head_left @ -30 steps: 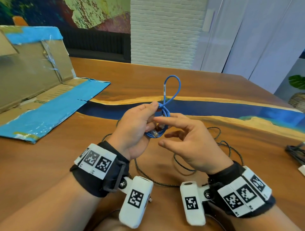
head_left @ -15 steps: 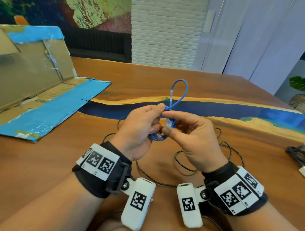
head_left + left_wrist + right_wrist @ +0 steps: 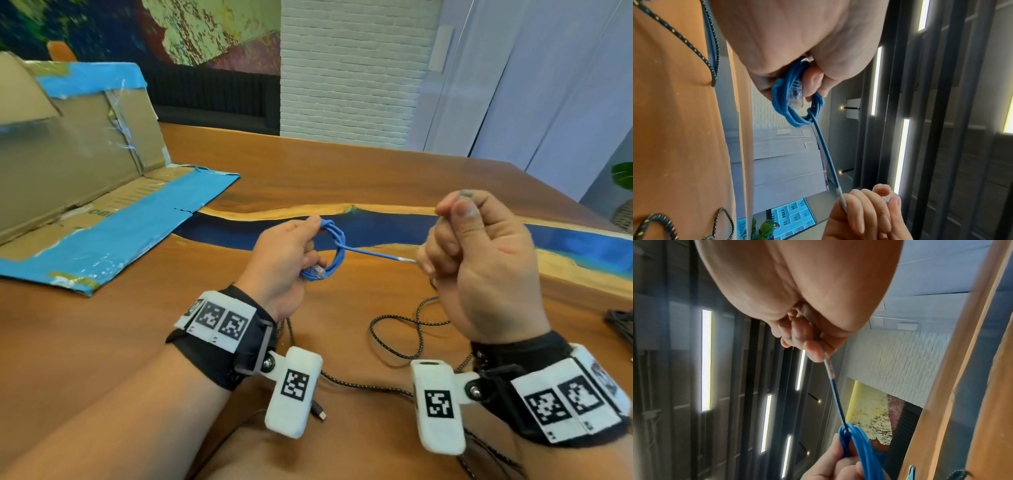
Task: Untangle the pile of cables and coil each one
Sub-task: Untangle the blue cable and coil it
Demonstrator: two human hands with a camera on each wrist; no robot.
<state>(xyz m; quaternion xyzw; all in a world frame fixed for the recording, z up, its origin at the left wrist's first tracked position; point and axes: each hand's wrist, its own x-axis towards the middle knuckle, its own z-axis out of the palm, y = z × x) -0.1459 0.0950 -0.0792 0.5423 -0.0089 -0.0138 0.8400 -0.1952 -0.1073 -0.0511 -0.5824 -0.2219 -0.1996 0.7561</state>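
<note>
While our left hand curls round a small round coil of smooth blue cable, thumb on top, its clear plastic plug pokes out at the near side; from the coil's right edge one straight strand runs right to our right hand, fist closed tight on the cable's white-sleeved end; both hands are raised above the table, coil between them, nearer the left. On the glossy wood w/ its dark blue resin band lies a loose braided black cable, speckled, looping near and right under the hands; its metal plug shows near the left wrist. Far left lies flattened cardboard w/ blue tape.
</note>
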